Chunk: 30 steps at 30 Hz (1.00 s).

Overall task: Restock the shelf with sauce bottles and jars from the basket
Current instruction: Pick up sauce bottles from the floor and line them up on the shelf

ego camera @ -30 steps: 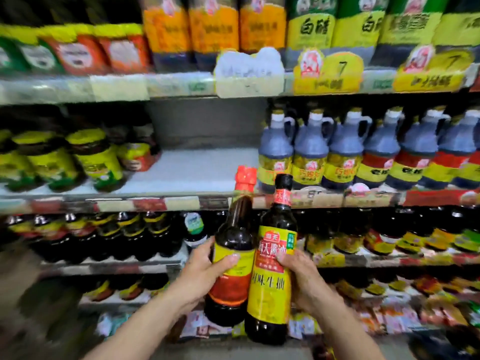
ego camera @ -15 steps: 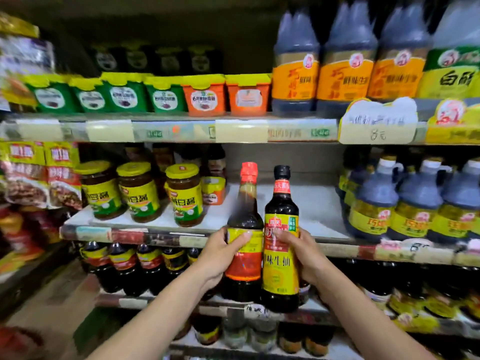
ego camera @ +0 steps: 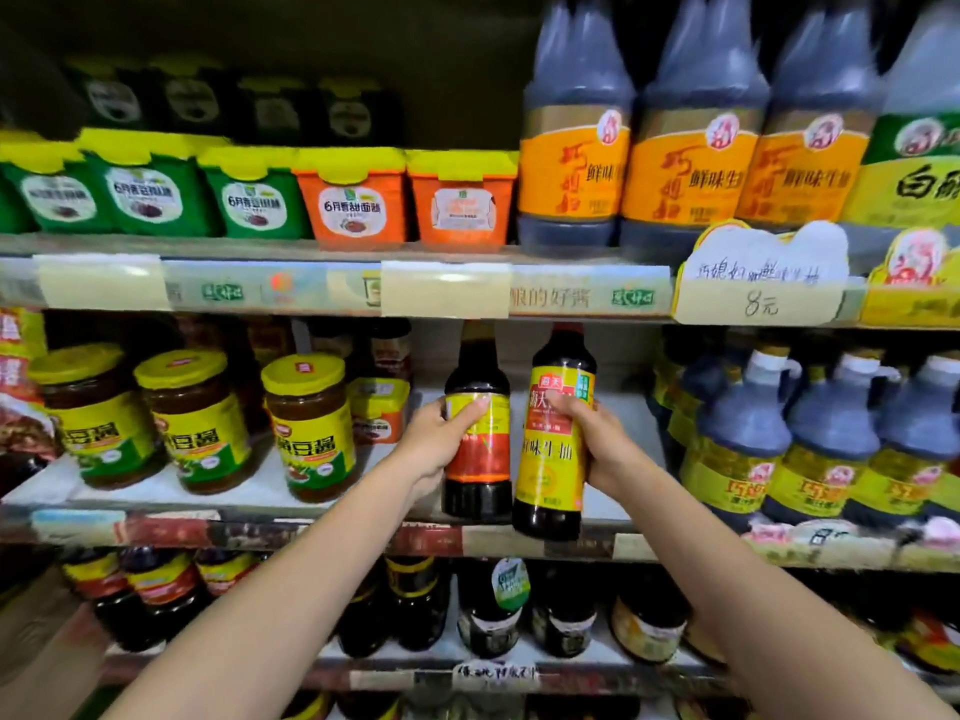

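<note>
My left hand [ego camera: 444, 439] grips a dark sauce bottle with a red and yellow label [ego camera: 480, 459]; its base stands at the front of the white middle shelf [ego camera: 218, 491]. My right hand [ego camera: 592, 439] holds a dark soy sauce bottle with a yellow label [ego camera: 553, 465] just right of it, tilted slightly, with its base over the shelf's front edge. Both bottle caps are hidden behind the edge strip of the shelf above. The basket is out of view.
Yellow-lidded jars [ego camera: 309, 428] stand to the left on the same shelf, and blue-grey jugs [ego camera: 737, 439] to the right. Above are green and orange tubs [ego camera: 353, 200] and big soy bottles [ego camera: 571, 148]. Dark bottles [ego camera: 488, 605] fill the shelf below.
Both hands have carried the two bottles up and forward, from in front of the shelf edge into the gap on the middle shelf. The view has moved closer to the shelves.
</note>
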### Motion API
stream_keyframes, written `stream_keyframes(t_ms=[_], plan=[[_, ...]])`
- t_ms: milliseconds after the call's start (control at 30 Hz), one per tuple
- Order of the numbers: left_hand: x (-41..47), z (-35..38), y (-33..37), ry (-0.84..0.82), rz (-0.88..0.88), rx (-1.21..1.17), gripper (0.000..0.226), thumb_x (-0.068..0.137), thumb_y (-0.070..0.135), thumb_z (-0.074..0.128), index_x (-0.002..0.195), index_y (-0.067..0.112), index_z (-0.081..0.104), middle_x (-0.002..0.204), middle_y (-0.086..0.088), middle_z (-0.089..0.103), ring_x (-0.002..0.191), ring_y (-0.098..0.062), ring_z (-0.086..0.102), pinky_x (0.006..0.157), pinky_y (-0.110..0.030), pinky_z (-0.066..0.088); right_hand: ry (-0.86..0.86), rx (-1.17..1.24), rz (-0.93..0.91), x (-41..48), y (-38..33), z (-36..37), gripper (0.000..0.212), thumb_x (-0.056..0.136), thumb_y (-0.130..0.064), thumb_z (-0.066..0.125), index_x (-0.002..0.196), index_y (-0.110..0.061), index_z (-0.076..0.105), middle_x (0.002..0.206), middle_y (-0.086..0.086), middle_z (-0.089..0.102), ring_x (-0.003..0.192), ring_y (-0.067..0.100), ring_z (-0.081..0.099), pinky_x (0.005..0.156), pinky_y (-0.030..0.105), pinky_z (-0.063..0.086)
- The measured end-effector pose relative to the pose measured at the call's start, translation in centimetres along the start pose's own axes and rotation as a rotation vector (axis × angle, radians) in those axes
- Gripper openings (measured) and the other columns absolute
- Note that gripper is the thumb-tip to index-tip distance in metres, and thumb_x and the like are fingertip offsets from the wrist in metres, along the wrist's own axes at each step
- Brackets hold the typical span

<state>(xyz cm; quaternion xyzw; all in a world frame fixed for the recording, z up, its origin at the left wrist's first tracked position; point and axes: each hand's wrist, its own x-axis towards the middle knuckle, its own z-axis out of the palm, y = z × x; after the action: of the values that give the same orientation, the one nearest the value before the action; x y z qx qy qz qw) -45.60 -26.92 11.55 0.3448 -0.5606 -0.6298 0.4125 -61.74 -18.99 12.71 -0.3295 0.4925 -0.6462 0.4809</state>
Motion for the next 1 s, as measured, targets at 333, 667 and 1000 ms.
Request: stream_keyframes(t_ms=[333,667,1000], plan=[[3.6,0.0,0.3,0.13,0.138,0.076,0.022,0.077,0.013,0.071,0.082,0.021,0.051,0.09,-0.006,0.064,0.08,-0.017,0.063,0.081,-0.035,0.051,0.104,0.045,-0.004,3.8,0.0,-0.6,0.011,0.08,-0.012,0.065,0.084,-0.017,0.057,0.066,-0.001,0.07,0.056,0.012,0.068,0.059,0.034,0.053],[4.6,-0.6,-2.3,0.052,0.152,0.223,0.038,0.068,0.016,0.079,0.09,0.022,0.049,0.09,0.003,0.065,0.081,-0.008,0.063,0.073,-0.024,0.051,-0.015,-0.118,-0.08,5.6,0.9,-1.0,0.022,0.078,0.004,0.061,0.085,-0.017,0.058,0.063,-0.01,0.071,0.063,0.005,0.067,0.059,0.024,0.055],[4.3,-1.0,-3.9,0.032,0.164,0.243,0.064,0.068,0.01,0.077,0.12,0.012,0.041,0.103,0.008,0.056,0.084,0.009,0.053,0.063,-0.005,0.044,-0.321,-0.276,-0.05,5.8,0.0,-2.9,0.033,0.067,0.003,0.06,0.094,-0.016,0.059,0.078,-0.008,0.073,0.079,0.008,0.069,0.072,0.024,0.056]])
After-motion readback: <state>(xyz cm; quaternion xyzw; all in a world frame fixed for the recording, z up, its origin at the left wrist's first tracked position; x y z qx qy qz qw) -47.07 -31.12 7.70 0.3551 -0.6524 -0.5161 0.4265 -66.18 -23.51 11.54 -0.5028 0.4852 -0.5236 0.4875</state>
